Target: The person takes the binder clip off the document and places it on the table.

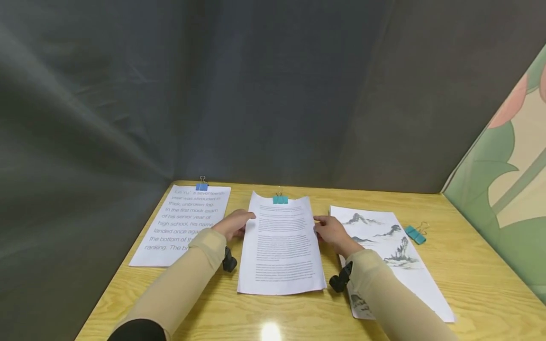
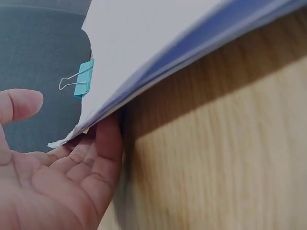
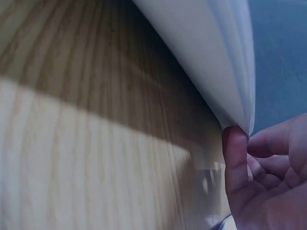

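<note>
Between both hands, clipped sheets hide some left fingertips

Paper stack, white, small dense print face up, teal binder clip on far edge, wire handle sticking out, sheets bowed, side edges raised off tabletop.

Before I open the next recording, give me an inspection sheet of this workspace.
Surface: wooden table, visible grain.
Job's things: middle printed stack, teal clip on its far edge.
Clutter: left text sheets with blue clip; landscape sheets at right, loose teal clip beside them.
Hands: left hand has fingers under the stack's edge, thumb off it; right hand pinches the opposite edge.
Cables: nothing seen.
Surroundings: dark curtain behind, floral panel at right.
</note>
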Motion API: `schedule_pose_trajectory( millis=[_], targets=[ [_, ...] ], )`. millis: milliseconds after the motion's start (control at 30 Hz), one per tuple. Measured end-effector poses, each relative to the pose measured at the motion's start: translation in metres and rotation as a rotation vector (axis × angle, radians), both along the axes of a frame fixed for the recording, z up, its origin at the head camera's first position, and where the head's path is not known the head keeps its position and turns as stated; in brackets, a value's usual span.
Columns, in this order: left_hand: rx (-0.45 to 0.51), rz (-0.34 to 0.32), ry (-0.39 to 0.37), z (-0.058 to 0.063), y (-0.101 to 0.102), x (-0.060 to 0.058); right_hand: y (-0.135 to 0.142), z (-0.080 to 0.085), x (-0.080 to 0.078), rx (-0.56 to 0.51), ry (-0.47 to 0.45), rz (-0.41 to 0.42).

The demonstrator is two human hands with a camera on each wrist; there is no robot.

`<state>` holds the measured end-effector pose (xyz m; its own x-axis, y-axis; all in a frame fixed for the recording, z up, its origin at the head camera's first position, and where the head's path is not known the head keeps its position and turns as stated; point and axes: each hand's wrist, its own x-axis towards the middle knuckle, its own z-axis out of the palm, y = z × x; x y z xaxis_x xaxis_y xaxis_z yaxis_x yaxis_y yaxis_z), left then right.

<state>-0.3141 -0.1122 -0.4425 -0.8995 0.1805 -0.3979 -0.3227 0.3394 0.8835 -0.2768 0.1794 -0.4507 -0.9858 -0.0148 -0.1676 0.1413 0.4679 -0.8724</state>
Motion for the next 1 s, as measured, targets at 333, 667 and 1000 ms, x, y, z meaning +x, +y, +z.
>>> schedule_pose_trajectory(
  millis=[333,667,1000],
  targets=[
    [-0.022,0.026,0.049,0.002,0.016,-0.018,0.013,0.0,-0.001,-0.02,-0.025,-0.023],
    [-0.104,0.043,0.179,-0.006,0.036,-0.035,0.022,-0.001,0.004,-0.047,-0.047,-0.043],
    [-0.14,0.054,0.281,-0.008,0.046,-0.035,0.029,-0.001,0.004,-0.041,-0.058,-0.053]
  ],
)
